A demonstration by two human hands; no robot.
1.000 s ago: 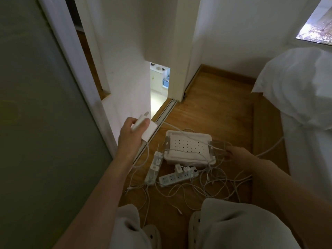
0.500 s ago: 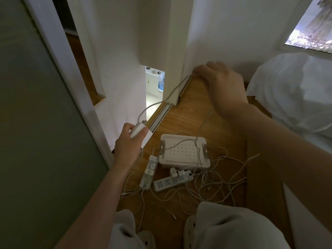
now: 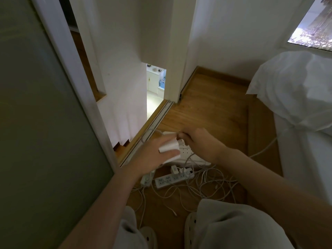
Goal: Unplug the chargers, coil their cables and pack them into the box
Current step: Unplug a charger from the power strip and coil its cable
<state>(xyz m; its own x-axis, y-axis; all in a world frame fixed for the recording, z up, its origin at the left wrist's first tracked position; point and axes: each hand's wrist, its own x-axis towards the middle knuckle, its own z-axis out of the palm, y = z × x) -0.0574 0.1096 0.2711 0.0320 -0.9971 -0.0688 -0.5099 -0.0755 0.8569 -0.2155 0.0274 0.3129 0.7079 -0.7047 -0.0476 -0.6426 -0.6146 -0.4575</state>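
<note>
My left hand (image 3: 152,155) grips a white square charger (image 3: 169,151) above the floor. My right hand (image 3: 201,142) is close beside it, fingers curled and pinching the charger's thin white cable near the block. Below both hands lies the white perforated box (image 3: 186,155), mostly hidden by them. In front of it sits a white power strip (image 3: 173,178) with small chargers (image 3: 174,169) plugged in. A second strip (image 3: 148,178) lies to its left, partly covered by my left forearm. Loose white cables (image 3: 206,187) tangle over the wooden floor.
A grey sliding door (image 3: 36,123) and its floor track (image 3: 152,123) run along the left. A bed with white bedding (image 3: 296,96) stands at the right, a cable running up to it. My knees and white slippers (image 3: 149,236) fill the bottom edge.
My right hand came down from high near the wall, where it held the cable stretched, to beside the charger. My left hand lowered the charger over the box.
</note>
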